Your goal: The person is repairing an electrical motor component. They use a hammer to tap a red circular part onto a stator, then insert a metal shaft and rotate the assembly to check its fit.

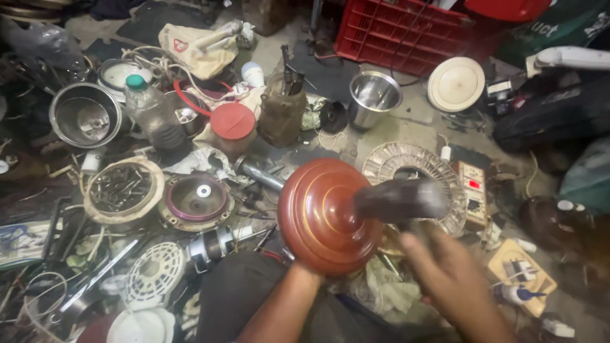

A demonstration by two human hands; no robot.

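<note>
Your left hand [304,270] grips the brown-red stepped dome cover [325,215] from underneath, holding it up over your lap amid the floor clutter. Your right hand [452,273] is clenched on a dark hammer-like tool [399,200] — both blurred — its head just at the dome's right edge, with the round wire winding [413,166] behind.

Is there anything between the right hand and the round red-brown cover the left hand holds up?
Yes. A dark, motion-blurred object lies across the right side of the red-brown cover, just above the right hand. Whether that hand holds it cannot be told. The left hand supports the cover from below.
</note>
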